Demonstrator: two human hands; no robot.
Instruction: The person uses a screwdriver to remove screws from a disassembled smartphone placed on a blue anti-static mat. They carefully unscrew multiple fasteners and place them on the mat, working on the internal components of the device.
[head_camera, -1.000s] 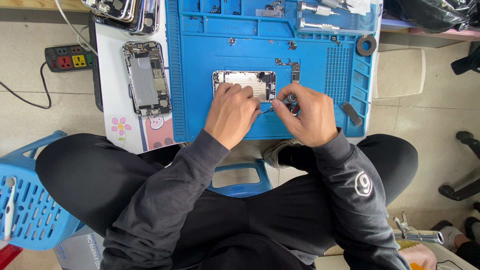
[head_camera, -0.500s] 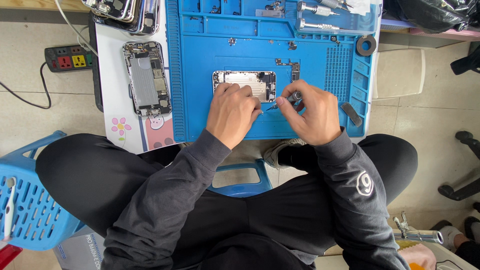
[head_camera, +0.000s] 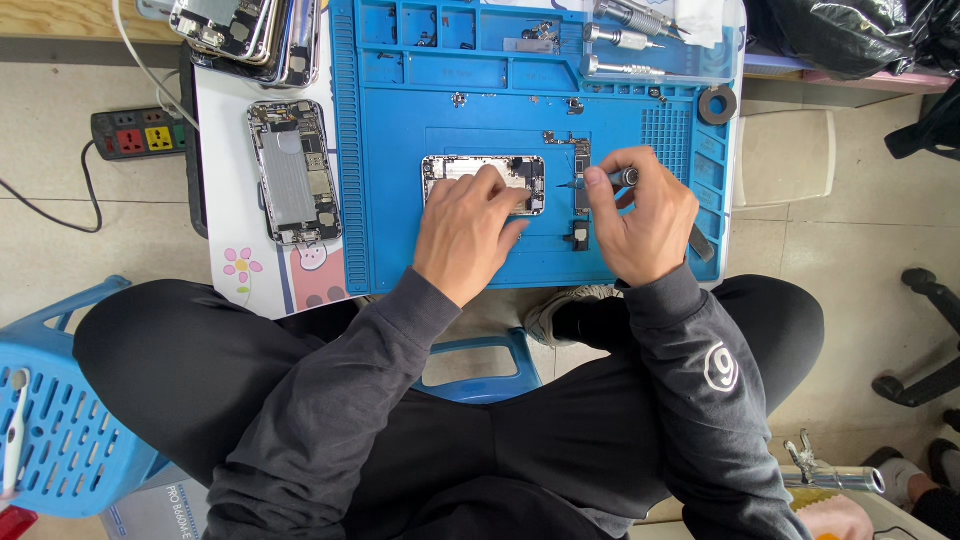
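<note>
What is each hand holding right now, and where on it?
Right hand grips a small screwdriver by its handle. Left hand holds nothing, pressing on the opened phone.

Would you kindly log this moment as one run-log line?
left hand: pressing on opened silver phone chassis | right hand: holding small metal screwdriver beside it | surface: blue silicone repair mat

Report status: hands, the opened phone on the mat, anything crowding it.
Left hand flat on opened phone, pinning it to blue repair mat. Right hand grips small screwdriver, tip beside phone. Loose parts nearby.
</note>
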